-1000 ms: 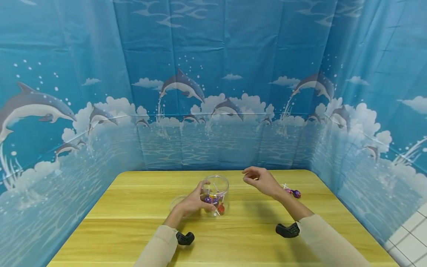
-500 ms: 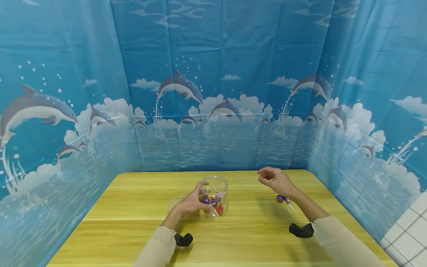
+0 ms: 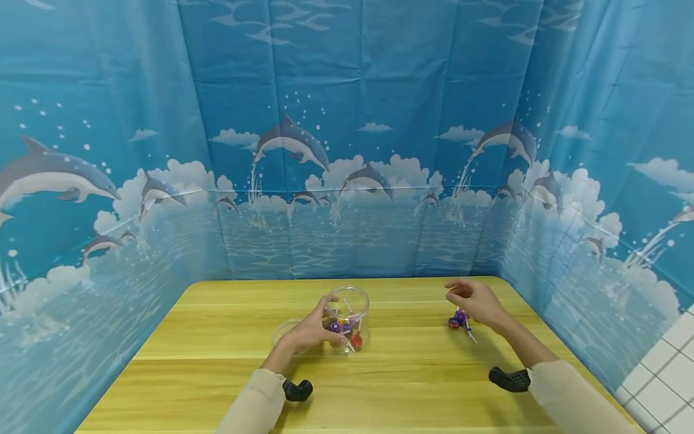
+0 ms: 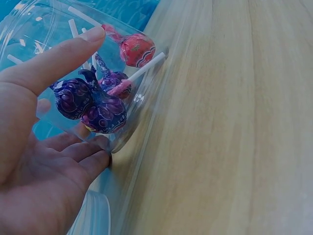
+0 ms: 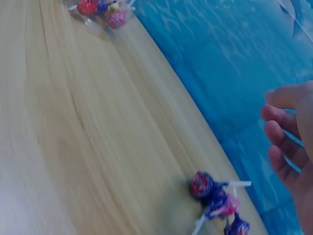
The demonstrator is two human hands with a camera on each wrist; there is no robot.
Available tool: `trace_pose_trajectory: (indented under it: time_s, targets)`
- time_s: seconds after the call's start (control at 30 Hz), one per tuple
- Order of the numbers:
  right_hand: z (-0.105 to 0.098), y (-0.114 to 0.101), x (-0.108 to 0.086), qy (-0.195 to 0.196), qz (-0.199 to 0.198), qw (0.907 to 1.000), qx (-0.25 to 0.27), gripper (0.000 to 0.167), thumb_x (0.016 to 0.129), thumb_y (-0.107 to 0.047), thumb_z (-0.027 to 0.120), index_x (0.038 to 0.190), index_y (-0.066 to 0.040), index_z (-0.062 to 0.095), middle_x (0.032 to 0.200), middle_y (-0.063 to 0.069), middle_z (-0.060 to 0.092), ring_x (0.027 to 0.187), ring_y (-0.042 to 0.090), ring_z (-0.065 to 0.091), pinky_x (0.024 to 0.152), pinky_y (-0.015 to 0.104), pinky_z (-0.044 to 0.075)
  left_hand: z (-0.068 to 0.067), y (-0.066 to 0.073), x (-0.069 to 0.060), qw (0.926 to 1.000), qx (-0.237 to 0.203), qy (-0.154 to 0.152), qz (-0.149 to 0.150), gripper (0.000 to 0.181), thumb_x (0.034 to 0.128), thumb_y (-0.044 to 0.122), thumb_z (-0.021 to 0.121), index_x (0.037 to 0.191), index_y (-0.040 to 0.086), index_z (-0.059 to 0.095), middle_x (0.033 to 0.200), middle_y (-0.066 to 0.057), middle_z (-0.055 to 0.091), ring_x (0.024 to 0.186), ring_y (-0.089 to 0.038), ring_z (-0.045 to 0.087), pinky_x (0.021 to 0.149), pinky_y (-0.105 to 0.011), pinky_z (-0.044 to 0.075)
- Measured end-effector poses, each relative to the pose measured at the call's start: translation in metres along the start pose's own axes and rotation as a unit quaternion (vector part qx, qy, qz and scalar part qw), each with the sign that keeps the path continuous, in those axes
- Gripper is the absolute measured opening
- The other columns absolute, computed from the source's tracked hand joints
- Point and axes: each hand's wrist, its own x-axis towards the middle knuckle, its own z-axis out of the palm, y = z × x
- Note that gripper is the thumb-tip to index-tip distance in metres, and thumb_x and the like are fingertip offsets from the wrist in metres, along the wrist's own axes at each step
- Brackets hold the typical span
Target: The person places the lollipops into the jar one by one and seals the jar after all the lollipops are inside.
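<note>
My left hand (image 3: 308,333) grips a clear round plastic jar (image 3: 364,308) from its left side, thumb in front and fingers behind. The jar has no lid on and stands on the table. Inside it lie several wrapped lollipops, purple ones (image 4: 103,115) and a red one (image 4: 137,49), their white sticks pointing various ways. My right hand (image 3: 479,302) hovers over the table's right side with loosely bent fingers and nothing in them. Close below it is a small pile of purple and pink lollipops (image 3: 459,319), partly covered by the hand in the head view.
A clear round lid (image 3: 278,331) lies flat left of the jar, partly behind my left hand. The wooden table (image 3: 217,386) has rounded far corners. A blue dolphin-print curtain (image 3: 347,241) rises behind it and along both sides.
My right hand has moved right, away from the jar's side and over to the lollipop pile. The left hand and jar stay where they were.
</note>
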Motion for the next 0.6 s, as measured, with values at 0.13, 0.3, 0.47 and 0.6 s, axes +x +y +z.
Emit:
trace_pose_trajectory:
  time_s: [0.13,0.3,0.47,0.6]
  targets:
    - [-0.003,0.01,-0.008,0.028,0.017,0.9995,-0.003,0.027,0.103,-0.016,0.068,0.125,-0.001,0.068,0.106,0.013,0.073,0.097,0.034,0.069,0.069,0.037,0.054,0.0,-0.001,0.0,1.0,-0.002,-0.002,0.002,0.102,0.0846,0.008,0.087,0.161,0.012,0.02,0.136,-0.02,0.045,0.121,-0.034,0.059,0.092,-0.043,0.053]
    - [-0.005,0.029,-0.018,0.043,0.025,0.9987,0.003,0.026,0.102,-0.014,0.069,0.122,0.003,0.068,0.103,0.017,0.073,0.094,0.037,0.069,0.066,0.037,0.055,0.003,-0.001,-0.001,1.0,-0.001,0.002,0.003,0.102,0.0843,0.008,0.088,0.161,0.012,0.02,0.137,-0.021,0.045,0.118,-0.033,0.06,0.092,-0.043,0.053]
    - [-0.005,0.051,-0.032,0.042,0.033,0.9985,-0.01,0.027,0.101,-0.013,0.069,0.12,0.005,0.069,0.1,0.017,0.074,0.091,0.034,0.07,0.07,0.035,0.055,0.006,-0.001,-0.003,0.9999,0.009,0.007,0.001,0.102,0.084,0.01,0.088,0.161,0.012,0.021,0.139,-0.021,0.045,0.121,-0.035,0.058,0.094,-0.045,0.052]
    - [0.0,0.073,-0.047,0.038,0.043,0.9973,-0.046,0.025,0.099,-0.017,0.073,0.114,0.002,0.072,0.096,0.008,0.073,0.089,0.026,0.068,0.073,0.036,0.053,0.009,-0.001,-0.005,0.9999,0.011,0.008,0.002,0.102,0.0842,0.01,0.088,0.16,0.012,0.021,0.139,-0.021,0.045,0.124,-0.035,0.057,0.095,-0.045,0.051]
